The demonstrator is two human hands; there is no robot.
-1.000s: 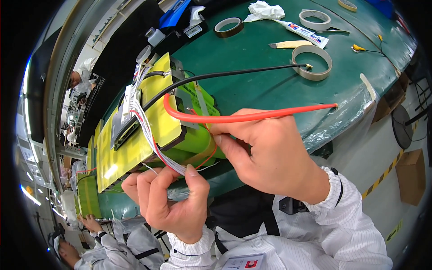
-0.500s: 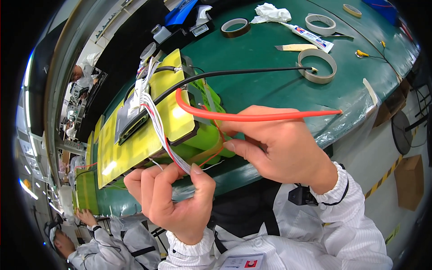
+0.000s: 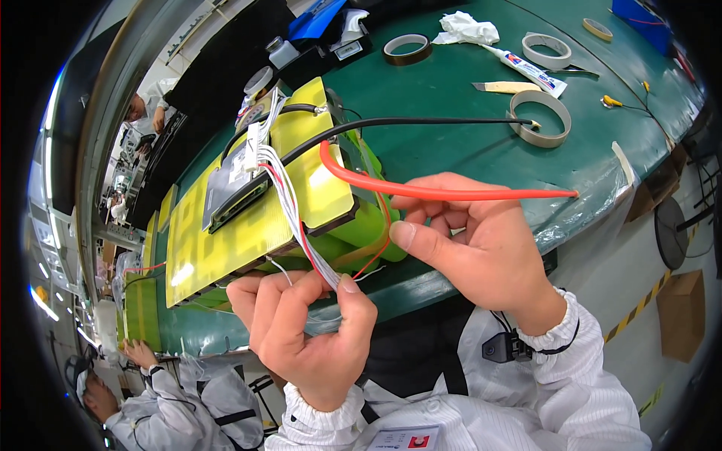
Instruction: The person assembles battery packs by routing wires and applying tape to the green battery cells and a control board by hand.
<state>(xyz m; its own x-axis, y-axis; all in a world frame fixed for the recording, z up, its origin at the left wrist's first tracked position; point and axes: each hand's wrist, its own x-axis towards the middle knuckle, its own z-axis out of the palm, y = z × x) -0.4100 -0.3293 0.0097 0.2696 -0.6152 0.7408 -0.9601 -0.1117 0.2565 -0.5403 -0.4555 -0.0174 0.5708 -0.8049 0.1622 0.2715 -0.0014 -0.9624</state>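
Observation:
A battery pack [image 3: 248,252] of green cells, with yellow sheeting on top and a dark circuit board [image 3: 233,197], sits tilted on the table. My left hand [image 3: 312,327] pinches a bundle of thin white wires [image 3: 289,214], one red among them, at the pack's near edge. Beside the cells, my right hand [image 3: 485,252] has thumb and index finger apart, close to a looped thin red wire [image 3: 386,214]. A thick red cable [image 3: 451,195] crosses over the right fingers, partly hiding them. A thick black cable [image 3: 421,121] runs from the pack across the table.
On the green table [image 3: 444,146] lie several tape rolls, including a beige one [image 3: 565,120], a white tube [image 3: 530,73], a knife [image 3: 508,87] and crumpled tissue [image 3: 466,28]. A co-worker [image 3: 162,398] works at the lower left. A cardboard box [image 3: 681,316] stands on the floor.
My right thumb and index finger have parted from the thin red wire they were pinching. The left hand still pinches the bundle; pack and table appear shifted slightly right.

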